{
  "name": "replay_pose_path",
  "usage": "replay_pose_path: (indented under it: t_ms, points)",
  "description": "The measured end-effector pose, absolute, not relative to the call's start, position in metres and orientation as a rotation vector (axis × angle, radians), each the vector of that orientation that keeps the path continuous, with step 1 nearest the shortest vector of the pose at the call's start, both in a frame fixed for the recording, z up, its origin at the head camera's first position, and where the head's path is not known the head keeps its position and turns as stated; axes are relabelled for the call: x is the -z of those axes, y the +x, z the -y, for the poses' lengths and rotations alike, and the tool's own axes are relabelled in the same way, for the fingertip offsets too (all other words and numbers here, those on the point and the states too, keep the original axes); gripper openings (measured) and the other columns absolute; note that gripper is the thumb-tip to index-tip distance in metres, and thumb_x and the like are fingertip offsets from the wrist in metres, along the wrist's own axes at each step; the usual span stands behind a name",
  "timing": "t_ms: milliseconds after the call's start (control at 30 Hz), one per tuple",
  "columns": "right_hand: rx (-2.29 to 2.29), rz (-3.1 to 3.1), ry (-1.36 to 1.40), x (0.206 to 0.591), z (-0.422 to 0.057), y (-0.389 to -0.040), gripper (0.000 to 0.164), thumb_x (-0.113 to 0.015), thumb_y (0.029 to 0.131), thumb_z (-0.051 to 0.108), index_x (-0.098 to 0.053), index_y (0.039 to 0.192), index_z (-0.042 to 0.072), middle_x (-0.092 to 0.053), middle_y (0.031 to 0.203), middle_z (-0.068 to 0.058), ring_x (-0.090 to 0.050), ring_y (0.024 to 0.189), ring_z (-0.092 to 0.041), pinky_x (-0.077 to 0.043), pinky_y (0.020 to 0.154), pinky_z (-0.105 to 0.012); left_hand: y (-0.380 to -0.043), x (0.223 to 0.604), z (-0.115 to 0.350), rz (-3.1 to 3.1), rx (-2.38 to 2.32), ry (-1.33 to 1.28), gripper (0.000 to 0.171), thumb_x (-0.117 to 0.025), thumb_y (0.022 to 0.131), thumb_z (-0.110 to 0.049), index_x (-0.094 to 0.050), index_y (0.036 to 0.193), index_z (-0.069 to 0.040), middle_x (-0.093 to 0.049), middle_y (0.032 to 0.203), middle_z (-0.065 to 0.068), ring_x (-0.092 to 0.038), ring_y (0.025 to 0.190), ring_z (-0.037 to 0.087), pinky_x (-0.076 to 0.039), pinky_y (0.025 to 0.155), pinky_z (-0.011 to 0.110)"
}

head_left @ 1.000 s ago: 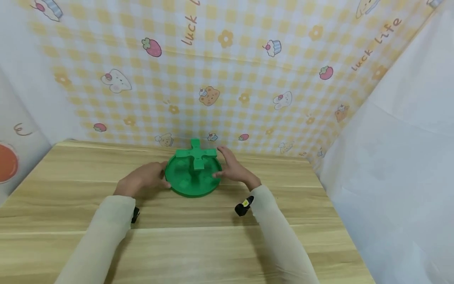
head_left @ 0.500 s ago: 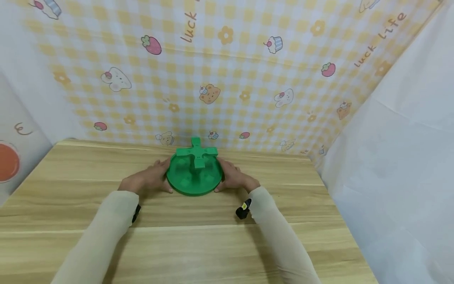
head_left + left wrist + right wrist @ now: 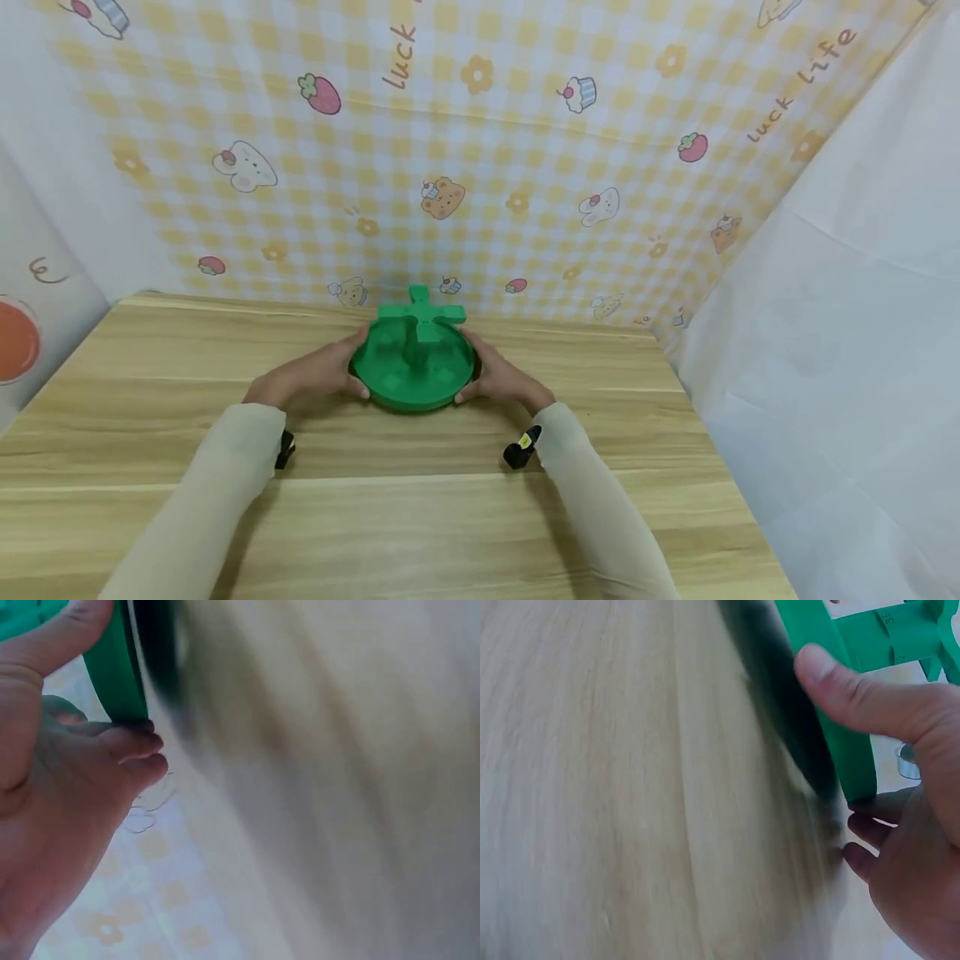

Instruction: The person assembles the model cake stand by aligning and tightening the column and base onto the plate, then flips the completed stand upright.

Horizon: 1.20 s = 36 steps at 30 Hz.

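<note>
A green round stand (image 3: 416, 392) sits between both hands near the back of the table; a post rises from its dish to a cross-shaped top (image 3: 423, 313). My left hand (image 3: 322, 371) grips its left rim, thumb in front and fingers behind. On the opposite side my right hand (image 3: 501, 377) holds the rim the same way. The left wrist view has the thumb and fingers against the green rim (image 3: 120, 679). Part of the marked post (image 3: 874, 637) appears in the right wrist view. A dark shadow lies under the rim, and the stand looks slightly raised.
The wood-grain table (image 3: 390, 533) extends toward me and to both sides. Close behind the stand hangs a yellow checked cloth (image 3: 517, 175). White sheeting (image 3: 840, 350) borders the right side. Each wrist wears a black device (image 3: 521, 447).
Both hands have closed in on the stand's rim and now grip it. The stand has shifted slightly right, and its cross-shaped top now leans a little farther back.
</note>
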State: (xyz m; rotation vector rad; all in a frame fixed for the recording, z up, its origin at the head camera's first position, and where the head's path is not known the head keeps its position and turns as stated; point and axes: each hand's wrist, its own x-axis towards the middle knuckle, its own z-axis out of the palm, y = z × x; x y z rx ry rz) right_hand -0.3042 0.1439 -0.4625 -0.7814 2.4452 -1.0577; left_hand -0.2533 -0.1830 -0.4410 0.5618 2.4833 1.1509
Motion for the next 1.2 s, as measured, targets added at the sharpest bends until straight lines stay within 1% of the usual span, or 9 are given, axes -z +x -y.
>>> replay_pose_path:
  t_ms: [167,233,400,500,600,767,900,1033,1200]
  points:
    - [1.193,-2.330,-0.751,0.455,-0.152,-0.300,0.115,-0.085,0.079,0.014,-0.004,0.161,0.021,-0.021,0.163,-0.015,-0.031,0.146,-0.035,-0.034,0.115,-0.052,-0.254,0.427,0.184,-2.467,-1.170,0.616,0.118,-0.081,0.083,-0.025,0.007,0.158,-0.003,-0.008,0.162,0.028,-0.010,0.149,0.047,-0.014,0.117,0.064]
    - [1.217,-2.315,-0.739,0.453,-0.155,-0.299,0.114,-0.084,0.081,0.017,-0.004,0.161,0.022,-0.027,0.161,-0.017,-0.034,0.145,-0.034,-0.036,0.113,-0.052,-0.254,0.423,0.185,-2.465,-1.164,0.628,0.118,-0.080,0.084,-0.029,0.008,0.158,-0.005,-0.008,0.163,0.028,-0.010,0.149,0.047,-0.015,0.116,0.065]
    - [1.303,-2.266,-0.682,0.445,-0.160,-0.295,0.105,-0.079,0.087,0.021,-0.005,0.161,0.023,-0.034,0.158,-0.015,-0.040,0.142,-0.031,-0.037,0.113,-0.051,-0.252,0.414,0.189,-2.438,-1.184,0.584,0.115,-0.076,0.087,-0.040,0.010,0.159,-0.015,0.001,0.165,0.023,-0.006,0.149,0.048,-0.016,0.116,0.066]
    - [1.342,-2.234,-0.667,0.439,-0.161,-0.292,0.099,-0.075,0.091,0.022,-0.005,0.161,0.022,-0.036,0.157,-0.016,-0.046,0.138,-0.032,-0.040,0.111,-0.050,-0.251,0.408,0.193,-2.408,-1.220,0.578,0.113,-0.074,0.089,-0.041,0.011,0.159,-0.016,0.000,0.165,0.023,-0.010,0.148,0.050,-0.018,0.115,0.066]
    - [1.355,-2.235,-0.640,0.432,-0.161,-0.290,0.095,-0.072,0.093,0.027,-0.007,0.161,0.023,-0.039,0.155,-0.016,-0.047,0.137,-0.032,-0.042,0.109,-0.050,-0.250,0.404,0.195,-2.408,-1.233,0.584,0.109,-0.070,0.091,-0.042,0.011,0.159,-0.016,-0.004,0.164,0.026,-0.015,0.146,0.052,-0.021,0.114,0.067]
    - [1.364,-2.285,-0.593,0.425,-0.162,-0.290,0.079,-0.064,0.098,0.036,-0.016,0.159,0.025,-0.043,0.151,-0.018,-0.045,0.138,-0.031,-0.041,0.109,-0.054,-0.250,0.400,0.196,-2.408,-1.273,0.569,0.094,-0.056,0.100,-0.046,0.012,0.159,-0.019,0.005,0.166,0.019,-0.013,0.147,0.051,-0.020,0.114,0.067]
    - [1.346,-2.350,-0.608,0.421,-0.163,-0.289,0.068,-0.053,0.101,0.047,-0.023,0.158,0.022,-0.052,0.145,-0.020,-0.052,0.133,-0.031,-0.039,0.109,-0.056,-0.251,0.397,0.194,-2.405,-1.303,0.597,0.081,-0.044,0.105,-0.046,0.010,0.159,-0.017,0.009,0.166,0.016,-0.011,0.148,0.050,-0.019,0.115,0.066]
    - [1.314,-2.395,-0.627,0.415,-0.163,-0.288,0.065,-0.046,0.102,0.052,-0.030,0.155,0.020,-0.057,0.139,-0.019,-0.057,0.127,-0.030,-0.040,0.110,-0.055,-0.250,0.394,0.192,-2.416,-1.308,0.610,0.077,-0.041,0.106,-0.044,0.007,0.160,-0.015,0.003,0.166,0.020,-0.018,0.146,0.050,-0.024,0.113,0.066]
    - [1.319,-2.430,-0.631,0.406,-0.163,-0.286,0.060,-0.040,0.103,0.051,-0.035,0.152,0.017,-0.058,0.136,-0.019,-0.057,0.127,-0.033,-0.041,0.107,-0.056,-0.250,0.390,0.188,-2.462,-1.294,0.598,0.078,-0.043,0.105,-0.045,0.002,0.160,-0.013,-0.016,0.163,0.025,-0.038,0.140,0.046,-0.035,0.109,0.063]
